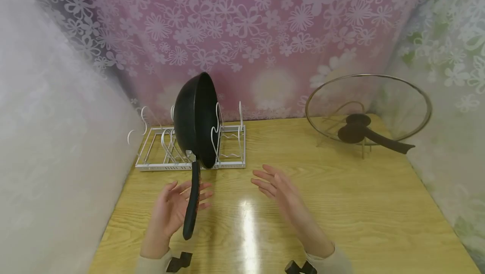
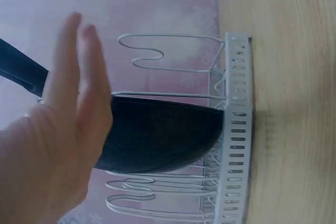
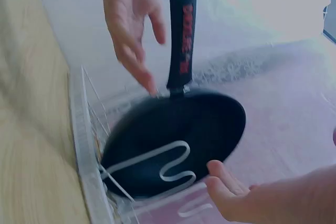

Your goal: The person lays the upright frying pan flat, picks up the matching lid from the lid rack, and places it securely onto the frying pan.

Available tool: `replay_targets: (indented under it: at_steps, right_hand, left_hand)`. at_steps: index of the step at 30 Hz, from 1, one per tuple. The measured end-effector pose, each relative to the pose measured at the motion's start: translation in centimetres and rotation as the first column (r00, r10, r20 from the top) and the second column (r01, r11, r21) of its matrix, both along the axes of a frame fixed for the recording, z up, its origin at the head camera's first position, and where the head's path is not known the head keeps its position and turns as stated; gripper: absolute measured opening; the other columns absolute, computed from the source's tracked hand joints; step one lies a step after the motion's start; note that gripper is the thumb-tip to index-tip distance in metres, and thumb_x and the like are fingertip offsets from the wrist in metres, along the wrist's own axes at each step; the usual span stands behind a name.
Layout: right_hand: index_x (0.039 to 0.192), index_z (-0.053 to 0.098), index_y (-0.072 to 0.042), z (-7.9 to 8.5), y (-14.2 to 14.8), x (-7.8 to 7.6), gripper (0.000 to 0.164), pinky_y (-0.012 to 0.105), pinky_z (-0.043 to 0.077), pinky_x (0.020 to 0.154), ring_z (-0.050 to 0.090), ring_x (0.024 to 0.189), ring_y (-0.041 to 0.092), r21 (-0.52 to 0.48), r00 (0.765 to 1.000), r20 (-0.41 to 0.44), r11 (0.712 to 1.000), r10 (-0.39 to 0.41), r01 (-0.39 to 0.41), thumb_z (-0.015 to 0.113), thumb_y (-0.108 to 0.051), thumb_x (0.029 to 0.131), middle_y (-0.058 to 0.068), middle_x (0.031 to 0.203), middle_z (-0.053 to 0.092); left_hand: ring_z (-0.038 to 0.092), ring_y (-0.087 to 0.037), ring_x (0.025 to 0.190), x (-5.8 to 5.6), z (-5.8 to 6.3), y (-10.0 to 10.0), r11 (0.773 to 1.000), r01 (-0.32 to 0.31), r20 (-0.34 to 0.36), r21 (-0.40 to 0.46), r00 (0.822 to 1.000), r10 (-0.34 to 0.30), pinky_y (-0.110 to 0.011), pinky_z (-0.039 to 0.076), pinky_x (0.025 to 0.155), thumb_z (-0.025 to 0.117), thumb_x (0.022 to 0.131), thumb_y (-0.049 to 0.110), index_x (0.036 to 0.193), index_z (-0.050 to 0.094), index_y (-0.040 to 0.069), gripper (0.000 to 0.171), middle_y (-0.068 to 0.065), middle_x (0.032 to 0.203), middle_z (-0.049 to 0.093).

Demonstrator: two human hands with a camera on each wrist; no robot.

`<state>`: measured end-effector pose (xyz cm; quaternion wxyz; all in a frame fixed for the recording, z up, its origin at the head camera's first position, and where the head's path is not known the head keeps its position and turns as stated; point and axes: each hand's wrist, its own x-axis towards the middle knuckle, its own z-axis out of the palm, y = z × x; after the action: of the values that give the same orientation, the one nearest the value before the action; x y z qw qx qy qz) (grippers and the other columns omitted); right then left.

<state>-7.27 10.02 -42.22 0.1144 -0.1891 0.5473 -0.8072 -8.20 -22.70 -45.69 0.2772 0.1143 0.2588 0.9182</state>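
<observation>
A black frying pan [image 1: 185, 114] stands on its edge in a white wire rack [image 1: 233, 165], its handle [image 1: 192, 206] pointing toward me. Below the handle is my left hand [image 1: 172, 211], palm up and fingers spread, holding nothing. The handle covers part of that hand in the head view. To the right of the pan, my right hand [image 1: 289, 200] hovers over the table with fingers extended and nothing in them. In the right wrist view, the pan's dark inside [image 3: 194, 124] faces the camera behind one wire loop of the rack.
A glass lid [image 1: 427, 112] with a dark knob and handle leans on a small stand [image 1: 363, 152] at the back right. The wooden table [image 1: 379, 206] lies between a pale wall on the left and flowered curtains [image 1: 242, 46] behind and right.
</observation>
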Motion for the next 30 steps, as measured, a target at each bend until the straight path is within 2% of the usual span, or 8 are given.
replay_targets:
  at_steps: [4,8,12,14,16,21,26,30]
  right_hand:
    - [0.147,0.024,0.009,-0.1,-1.6,0.0,0.053,0.04,0.036,0.113,0.048,0.132,0.035,-0.139,0.992,0.107,0.989,0.067,-0.052,0.024,-0.029,0.11,0.03,0.145,0.041]
    - [0.148,0.02,0.01,-0.1,-3.0,0.0,0.057,0.043,0.033,0.114,0.045,0.134,0.037,-0.204,0.964,0.227,0.975,0.136,-0.09,0.025,-0.034,0.11,0.031,0.148,0.037]
    - [0.15,0.017,0.01,-0.1,-4.4,0.0,0.062,0.045,0.03,0.116,0.039,0.138,0.041,-0.219,0.929,0.313,0.967,0.199,-0.133,0.027,-0.035,0.109,0.034,0.151,0.031]
    - [0.151,0.017,0.01,-0.1,-5.1,0.0,0.062,0.046,0.029,0.116,0.038,0.139,0.041,-0.226,0.91,0.347,0.962,0.227,-0.154,0.027,-0.035,0.109,0.034,0.151,0.03]
    - [0.15,0.017,0.01,-0.1,-5.8,0.1,0.064,0.045,0.029,0.116,0.038,0.139,0.041,-0.238,0.889,0.383,0.956,0.253,-0.169,0.028,-0.036,0.109,0.034,0.151,0.031]
    - [0.149,0.017,0.014,-0.3,-7.4,0.3,0.068,0.045,0.028,0.116,0.041,0.137,0.04,-0.295,0.837,0.447,0.935,0.315,-0.195,0.032,-0.038,0.107,0.036,0.149,0.033]
    - [0.149,0.015,0.017,-0.4,-9.0,1.0,0.074,0.046,0.025,0.118,0.036,0.139,0.043,-0.374,0.769,0.512,0.905,0.382,-0.201,0.038,-0.038,0.105,0.038,0.148,0.032]
    - [0.145,0.022,0.019,-0.5,-10.4,1.8,0.073,0.047,0.027,0.117,0.043,0.134,0.039,-0.404,0.708,0.558,0.887,0.432,-0.223,0.04,-0.036,0.102,0.033,0.142,0.043]
  left_hand:
    - [0.03,-0.044,0.142,-0.3,0.7,-0.4,0.999,-0.027,0.008,-0.04,1.0,0.027,-0.048,0.024,0.118,0.009,0.108,0.03,0.147,0.037,-0.003,0.059,-0.025,0.149,0.042]
    - [0.028,-0.04,0.144,-0.7,1.3,-0.5,0.996,-0.026,0.008,-0.088,1.0,0.027,-0.044,0.025,0.118,0.007,0.107,0.03,0.146,0.032,-0.005,0.057,-0.021,0.147,0.047]
    - [0.029,-0.04,0.144,-1.0,1.7,-0.6,0.995,0.001,0.014,-0.101,1.0,0.0,-0.044,0.025,0.118,0.006,0.107,0.031,0.151,0.009,-0.008,0.059,-0.022,0.147,0.046]
    - [0.031,-0.039,0.143,-1.1,1.9,-0.6,0.995,0.009,0.026,-0.104,1.0,-0.006,-0.045,0.026,0.117,0.007,0.107,0.031,0.151,0.002,-0.01,0.06,-0.023,0.147,0.046]
    - [0.03,-0.04,0.143,-1.2,2.1,-0.5,0.996,0.017,0.055,-0.091,0.998,-0.012,-0.046,0.025,0.118,0.009,0.108,0.031,0.15,0.007,-0.011,0.061,-0.026,0.146,0.045]
    - [0.023,-0.043,0.144,-1.4,2.7,-0.1,0.996,0.035,0.12,-0.082,0.992,-0.025,-0.047,0.023,0.118,0.013,0.108,0.031,0.141,0.033,-0.008,0.055,-0.03,0.143,0.046]
    - [0.026,-0.044,0.143,-1.8,3.3,0.1,0.994,0.049,0.118,-0.098,0.992,-0.037,-0.045,0.025,0.117,0.012,0.108,0.03,0.14,0.032,-0.008,0.054,-0.032,0.142,0.045]
    - [0.033,-0.044,0.14,-2.0,3.5,0.1,0.996,0.061,0.122,-0.068,0.991,-0.052,-0.045,0.026,0.116,0.012,0.108,0.03,0.14,0.035,-0.01,0.056,-0.035,0.145,0.039]
